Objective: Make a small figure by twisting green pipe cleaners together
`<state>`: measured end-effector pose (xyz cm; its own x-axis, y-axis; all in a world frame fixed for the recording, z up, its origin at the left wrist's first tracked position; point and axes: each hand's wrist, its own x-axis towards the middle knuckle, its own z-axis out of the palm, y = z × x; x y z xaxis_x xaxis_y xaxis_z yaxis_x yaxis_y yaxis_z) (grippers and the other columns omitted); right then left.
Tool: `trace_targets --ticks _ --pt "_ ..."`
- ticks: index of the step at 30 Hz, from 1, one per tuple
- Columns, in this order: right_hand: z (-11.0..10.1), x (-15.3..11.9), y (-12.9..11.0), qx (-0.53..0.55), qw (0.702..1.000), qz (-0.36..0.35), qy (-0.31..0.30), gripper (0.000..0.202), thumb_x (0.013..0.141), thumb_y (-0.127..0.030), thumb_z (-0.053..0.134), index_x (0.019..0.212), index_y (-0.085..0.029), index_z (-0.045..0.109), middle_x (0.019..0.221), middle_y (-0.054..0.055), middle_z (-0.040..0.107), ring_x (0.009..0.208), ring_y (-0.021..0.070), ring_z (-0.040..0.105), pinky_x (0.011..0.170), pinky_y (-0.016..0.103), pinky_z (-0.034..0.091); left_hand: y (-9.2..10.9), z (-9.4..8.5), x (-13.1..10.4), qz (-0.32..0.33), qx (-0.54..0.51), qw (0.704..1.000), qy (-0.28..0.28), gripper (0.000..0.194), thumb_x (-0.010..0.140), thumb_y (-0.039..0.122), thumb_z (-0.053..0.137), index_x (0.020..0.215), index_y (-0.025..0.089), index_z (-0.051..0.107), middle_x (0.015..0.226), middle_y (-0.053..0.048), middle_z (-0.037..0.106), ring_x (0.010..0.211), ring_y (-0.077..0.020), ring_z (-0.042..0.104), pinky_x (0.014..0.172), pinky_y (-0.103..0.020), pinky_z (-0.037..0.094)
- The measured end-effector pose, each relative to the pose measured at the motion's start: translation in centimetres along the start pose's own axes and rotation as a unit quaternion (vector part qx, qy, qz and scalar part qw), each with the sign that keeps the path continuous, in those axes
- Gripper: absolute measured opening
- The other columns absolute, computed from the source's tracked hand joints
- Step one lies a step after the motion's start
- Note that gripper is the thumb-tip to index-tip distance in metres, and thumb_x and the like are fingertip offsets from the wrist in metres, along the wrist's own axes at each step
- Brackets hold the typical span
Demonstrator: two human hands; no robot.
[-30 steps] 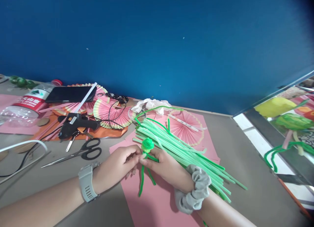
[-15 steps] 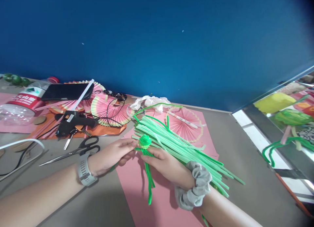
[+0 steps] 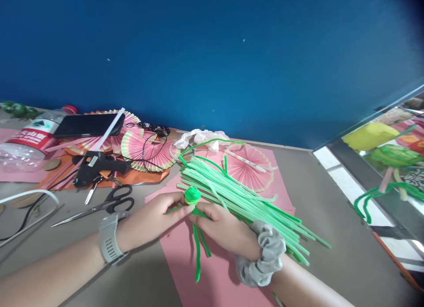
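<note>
A bright green pipe-cleaner flower, coiled into a rounded head, is pinched between my two hands over pink paper. My left hand closes on it from the left, thumb just under the head. From the right, my right hand grips the base, where its fingers partly hide the join. Green pipe-cleaner ends dangle below my fingers. Behind and beside my right hand lies a bundle of pale green pipe cleaners.
Scissors lie left of my hands. Beyond them are a glue gun, a phone and a plastic bottle. Pleated pink paper fans and a marker lie behind. A blue panel rises at the back.
My left thumb has come across to the front, under the green head. The flower has shifted slightly down and left, and its dangling ends have swung a little.
</note>
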<state>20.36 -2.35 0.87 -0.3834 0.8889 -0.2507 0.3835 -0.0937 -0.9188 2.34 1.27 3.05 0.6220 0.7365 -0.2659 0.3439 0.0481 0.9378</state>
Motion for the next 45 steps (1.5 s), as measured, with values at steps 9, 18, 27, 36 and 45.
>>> trace_targets --ticks 9,18,27,36,45 --pt "-0.1 -0.3 -0.2 -0.107 0.994 -0.023 0.008 0.016 0.086 -0.02 0.043 0.083 -0.022 0.059 0.066 -0.005 0.055 0.058 0.0113 0.045 0.055 0.024 0.033 -1.0 -0.3 0.4 -0.002 -0.008 1.0 0.019 0.021 0.08 0.035 0.058 0.089 0.017 0.064 0.091 -0.002 0.067 0.09 -0.0215 0.059 0.079 -0.028 0.045" --pt "0.1 -0.5 -1.0 -0.124 0.989 -0.058 0.048 0.017 0.091 -0.026 0.041 0.088 -0.022 0.057 0.076 -0.001 0.06 0.069 0.0149 0.053 0.066 0.027 0.038 -1.6 -0.6 0.5 -0.002 0.005 1.0 0.024 0.018 0.082 0.032 0.055 0.086 0.019 0.067 0.086 -0.001 0.069 0.086 -0.0208 0.062 0.075 -0.026 0.044" --pt "-0.5 0.6 -0.1 -0.126 0.985 -0.077 0.093 0.014 0.088 -0.016 0.047 0.079 -0.019 0.057 0.08 0.001 0.059 0.079 0.0157 0.054 0.073 0.026 0.039 -1.6 -0.7 0.8 0.015 0.043 0.999 0.026 0.026 0.086 0.035 0.051 0.101 0.02 0.066 0.091 -0.001 0.069 0.09 -0.0204 0.062 0.077 -0.025 0.044" --pt "0.5 -0.1 -0.1 -0.139 0.982 -0.052 0.117 0.014 0.083 -0.011 0.047 0.073 -0.02 0.051 0.07 -0.002 0.054 0.065 0.0134 0.05 0.06 0.024 0.036 -0.8 0.7 -0.1 0.03 0.099 0.992 0.072 0.017 0.085 0.022 0.049 0.078 0.019 0.064 0.078 0.0 0.067 0.076 -0.0175 0.061 0.067 -0.023 0.041" --pt "1.3 0.1 0.6 -0.115 0.983 -0.039 0.138 0.017 0.081 -0.011 0.044 0.068 -0.021 0.041 0.062 -0.006 0.041 0.056 0.0105 0.04 0.051 0.021 0.032 -1.3 1.5 -0.1 0.024 0.072 0.992 0.101 0.018 0.085 0.021 0.047 0.089 0.019 0.064 0.088 -0.004 0.069 0.085 -0.0185 0.061 0.073 -0.023 0.045"
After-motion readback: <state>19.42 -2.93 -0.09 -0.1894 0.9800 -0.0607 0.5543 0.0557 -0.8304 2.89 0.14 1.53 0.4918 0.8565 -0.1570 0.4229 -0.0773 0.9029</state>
